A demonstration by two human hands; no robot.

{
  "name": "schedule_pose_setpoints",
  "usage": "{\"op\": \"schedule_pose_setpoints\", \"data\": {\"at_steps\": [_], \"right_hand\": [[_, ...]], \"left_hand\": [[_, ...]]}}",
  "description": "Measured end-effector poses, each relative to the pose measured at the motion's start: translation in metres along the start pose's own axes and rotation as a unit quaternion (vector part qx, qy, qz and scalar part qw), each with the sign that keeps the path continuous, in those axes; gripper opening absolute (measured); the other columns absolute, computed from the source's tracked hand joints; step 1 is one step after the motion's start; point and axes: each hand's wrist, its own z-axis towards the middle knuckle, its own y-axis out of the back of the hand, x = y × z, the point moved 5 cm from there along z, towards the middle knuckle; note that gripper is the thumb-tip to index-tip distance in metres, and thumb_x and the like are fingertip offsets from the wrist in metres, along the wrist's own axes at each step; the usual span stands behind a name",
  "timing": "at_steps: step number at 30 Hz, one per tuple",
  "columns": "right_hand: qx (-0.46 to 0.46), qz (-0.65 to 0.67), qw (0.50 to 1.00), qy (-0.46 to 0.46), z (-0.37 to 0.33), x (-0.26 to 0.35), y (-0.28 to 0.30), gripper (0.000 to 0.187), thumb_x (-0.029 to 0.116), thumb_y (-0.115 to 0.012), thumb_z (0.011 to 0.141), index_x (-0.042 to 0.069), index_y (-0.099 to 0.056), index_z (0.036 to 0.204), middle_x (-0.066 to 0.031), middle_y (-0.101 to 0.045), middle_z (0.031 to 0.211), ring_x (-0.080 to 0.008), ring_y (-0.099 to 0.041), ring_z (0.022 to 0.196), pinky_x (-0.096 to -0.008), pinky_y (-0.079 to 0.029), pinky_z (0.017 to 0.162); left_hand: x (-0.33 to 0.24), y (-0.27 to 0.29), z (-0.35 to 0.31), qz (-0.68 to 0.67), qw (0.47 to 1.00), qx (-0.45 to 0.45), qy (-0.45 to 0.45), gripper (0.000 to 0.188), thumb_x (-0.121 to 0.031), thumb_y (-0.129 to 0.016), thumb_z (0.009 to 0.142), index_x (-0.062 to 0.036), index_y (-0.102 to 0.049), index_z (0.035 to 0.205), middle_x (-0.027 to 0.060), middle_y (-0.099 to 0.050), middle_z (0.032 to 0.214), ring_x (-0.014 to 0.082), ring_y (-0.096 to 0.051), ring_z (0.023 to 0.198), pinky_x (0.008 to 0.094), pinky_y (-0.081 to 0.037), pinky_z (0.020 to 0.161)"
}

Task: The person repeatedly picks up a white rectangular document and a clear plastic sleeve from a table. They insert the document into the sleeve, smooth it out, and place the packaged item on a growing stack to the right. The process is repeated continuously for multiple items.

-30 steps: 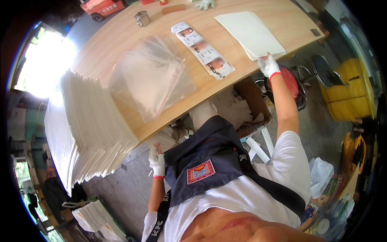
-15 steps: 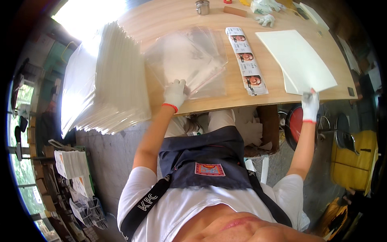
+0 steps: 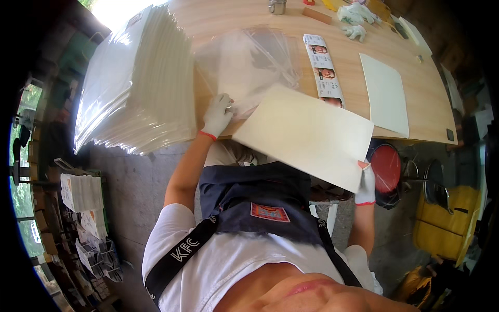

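Note:
My right hand [image 3: 366,183], in a white glove with a red cuff, grips the near corner of a cream sheet of card [image 3: 304,134] that hangs tilted over the table's front edge. My left hand [image 3: 217,114], gloved the same way, rests on the edge of a loose clear plastic bag [image 3: 249,65] lying on the wooden table [image 3: 416,67]. The sheet's far end overlaps the bag's near corner. Whether the left fingers pinch the bag is not clear.
A tall stack of clear bags [image 3: 132,83] sits at the table's left end. A strip of printed photo labels [image 3: 323,73], another cream sheet [image 3: 384,93], spare white gloves [image 3: 354,18] and a metal cup [image 3: 277,6] lie further back. A red stool [image 3: 385,169] and a yellow bin [image 3: 446,223] stand at the right.
My right hand has lifted a cream sheet off the pile at the right and carried it left toward the bag. My left hand stays on the bag's edge.

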Motion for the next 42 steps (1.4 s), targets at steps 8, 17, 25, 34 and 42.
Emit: {"op": "schedule_pose_setpoints", "data": {"at_steps": [8, 17, 25, 34, 42], "right_hand": [[-0.03, 0.137, 0.99, -0.025, -0.006, -0.063, -0.028, 0.052, 0.008, -0.052, 0.085, -0.003, -0.035, 0.133, -0.0163, -0.05, 0.127, -0.0276, -0.054, 0.114, -0.0387, -0.048, 0.093], [-0.021, 0.06, 0.998, 0.007, -0.02, -0.085, -0.082, 0.046, 0.017, -0.051, 0.09, 0.002, -0.037, 0.131, -0.0081, -0.056, 0.109, -0.0144, -0.057, 0.081, -0.0259, -0.045, 0.061], [-0.061, 0.05, 0.997, -0.005, -0.03, -0.084, -0.11, 0.034, 0.019, -0.051, 0.091, 0.006, -0.042, 0.121, -0.004, -0.058, 0.079, -0.0105, -0.053, 0.054, -0.0223, -0.038, 0.042], [0.002, 0.012, 1.0, -0.004, -0.024, -0.078, -0.12, 0.031, 0.019, -0.048, 0.094, 0.005, -0.04, 0.121, -0.0082, -0.06, 0.08, -0.0157, -0.059, 0.056, -0.0253, -0.045, 0.044], [-0.021, 0.012, 0.987, -0.158, -0.047, -0.165, -0.086, 0.034, 0.018, -0.046, 0.096, 0.011, -0.036, 0.127, -0.0164, -0.061, 0.097, -0.0251, -0.067, 0.071, -0.0356, -0.057, 0.055]], "left_hand": [[0.021, -0.003, 0.013, -0.27, 0.958, 0.065, 0.076, 0.03, 0.002, -0.049, 0.075, -0.0079, -0.061, 0.101, 0.0088, -0.056, 0.085, 0.0183, -0.053, 0.072, 0.029, -0.045, 0.067], [0.001, 0.002, -0.017, -0.169, 0.985, -0.029, -0.016, 0.043, -0.001, -0.054, 0.078, -0.0082, -0.052, 0.12, 0.0077, -0.056, 0.093, 0.0181, -0.056, 0.077, 0.0298, -0.047, 0.07], [-0.061, -0.059, -0.004, -0.682, 0.642, -0.255, 0.241, 0.065, 0.002, -0.047, 0.087, -0.0058, -0.014, 0.142, 0.0088, -0.059, 0.112, 0.0188, -0.06, 0.098, 0.0293, -0.049, 0.083], [-0.086, -0.117, -0.005, -0.751, 0.558, -0.125, 0.331, 0.057, 0.001, -0.046, 0.087, -0.0055, -0.021, 0.137, 0.0085, -0.06, 0.109, 0.0185, -0.061, 0.094, 0.0291, -0.05, 0.081], [-0.079, -0.153, -0.077, -0.719, 0.584, -0.033, 0.375, 0.05, 0.0, -0.046, 0.087, -0.0052, -0.028, 0.133, 0.0083, -0.06, 0.106, 0.0182, -0.062, 0.09, 0.0289, -0.051, 0.08]]}}
